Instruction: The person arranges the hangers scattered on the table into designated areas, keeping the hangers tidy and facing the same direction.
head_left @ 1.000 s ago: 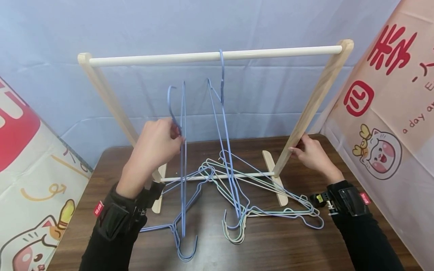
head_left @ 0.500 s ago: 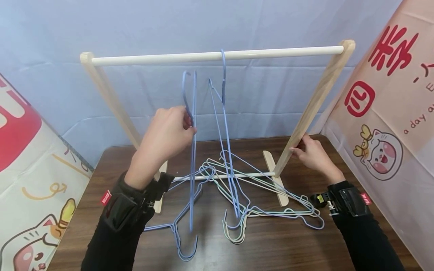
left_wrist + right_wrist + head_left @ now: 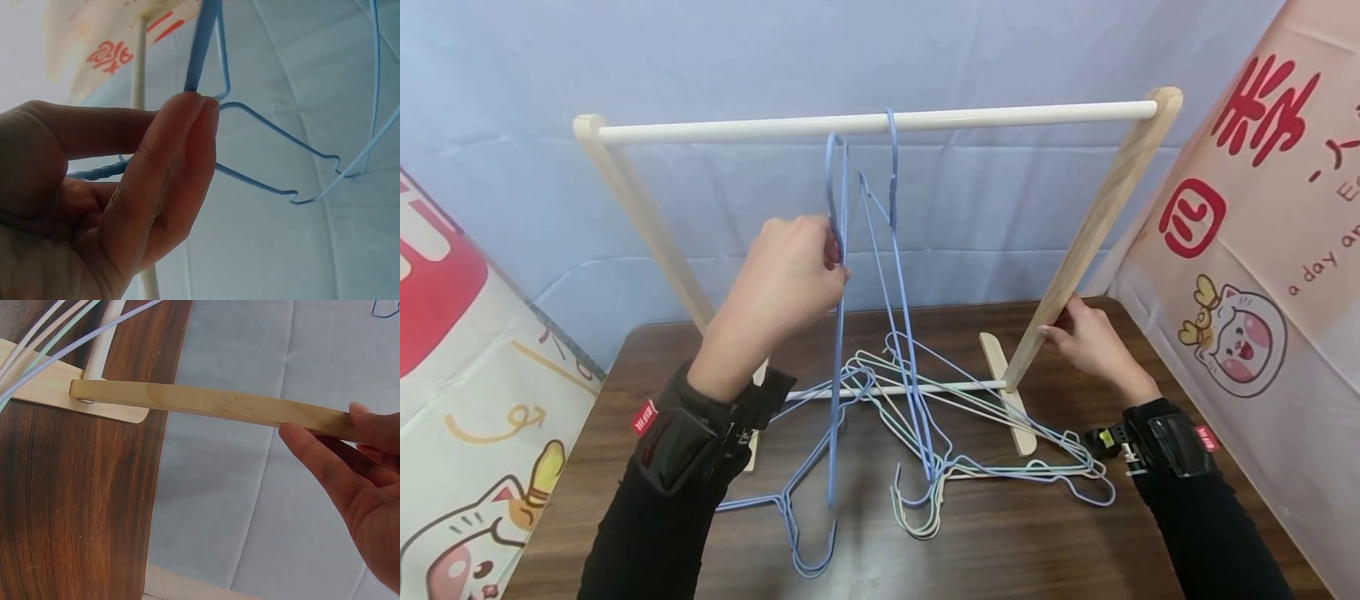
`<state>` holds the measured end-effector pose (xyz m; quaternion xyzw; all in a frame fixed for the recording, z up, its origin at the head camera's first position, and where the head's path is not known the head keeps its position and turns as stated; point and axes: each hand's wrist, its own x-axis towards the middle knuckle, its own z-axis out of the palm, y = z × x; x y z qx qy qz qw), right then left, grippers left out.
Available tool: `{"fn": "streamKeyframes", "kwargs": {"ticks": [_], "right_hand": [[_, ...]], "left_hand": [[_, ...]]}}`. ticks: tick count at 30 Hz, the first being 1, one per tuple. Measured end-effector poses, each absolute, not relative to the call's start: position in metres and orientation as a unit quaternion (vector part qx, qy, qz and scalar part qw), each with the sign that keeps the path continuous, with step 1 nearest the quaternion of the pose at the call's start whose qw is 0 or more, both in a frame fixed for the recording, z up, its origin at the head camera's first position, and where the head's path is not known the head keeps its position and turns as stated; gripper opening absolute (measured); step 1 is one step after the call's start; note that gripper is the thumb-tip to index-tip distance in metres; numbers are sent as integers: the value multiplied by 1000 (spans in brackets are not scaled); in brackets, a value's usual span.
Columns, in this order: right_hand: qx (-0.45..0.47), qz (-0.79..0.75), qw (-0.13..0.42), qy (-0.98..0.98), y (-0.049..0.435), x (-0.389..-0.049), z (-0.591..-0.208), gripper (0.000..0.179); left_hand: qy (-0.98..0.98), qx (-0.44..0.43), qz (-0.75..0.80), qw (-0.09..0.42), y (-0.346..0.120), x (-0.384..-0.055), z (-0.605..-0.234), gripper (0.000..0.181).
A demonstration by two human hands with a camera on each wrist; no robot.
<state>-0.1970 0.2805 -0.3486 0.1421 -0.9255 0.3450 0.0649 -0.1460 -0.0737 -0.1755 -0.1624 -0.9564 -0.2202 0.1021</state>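
My left hand [image 3: 790, 271] pinches a blue wire hanger [image 3: 830, 179] near its neck and holds it upright, edge-on in the head view. Its hook top lines up with the lower edge of the white rod [image 3: 737, 131]; whether they touch, I cannot tell. Thumb and fingertips meet on the blue wire [image 3: 201, 47] in the left wrist view. Another blue hanger [image 3: 892, 167] hangs from the rod, just to the right. My right hand [image 3: 1093, 342] grips the wooden upright [image 3: 1086, 233] at the rack's right side, thumb and fingers on either side of it [image 3: 219, 403].
Several green, cream and blue hangers [image 3: 1000, 472] lie heaped across the rack's lower bar on the brown table [image 3: 1000, 550]. More blue hangers [image 3: 786, 502] lie at the left front. The left upright [image 3: 643, 217] stands behind my left arm. Pale blue cloth [image 3: 760, 58] hangs behind.
My left hand has moved up and to the right with the blue hanger, bringing its hook up to the rod. My right hand stays on the upright.
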Motion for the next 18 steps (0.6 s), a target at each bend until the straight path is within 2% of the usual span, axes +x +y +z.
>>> {"fn": "streamKeyframes", "kwargs": {"ticks": [7,18], "right_hand": [[141,346,58,-926,280,-197,-348,31],[142,345,59,-926,280,-196,-348,31]], "left_hand": [[-958,-160,-215,104,-67,-145,-168,6],[-961,-150,-212,93,-59,-153,-160,21]]}}
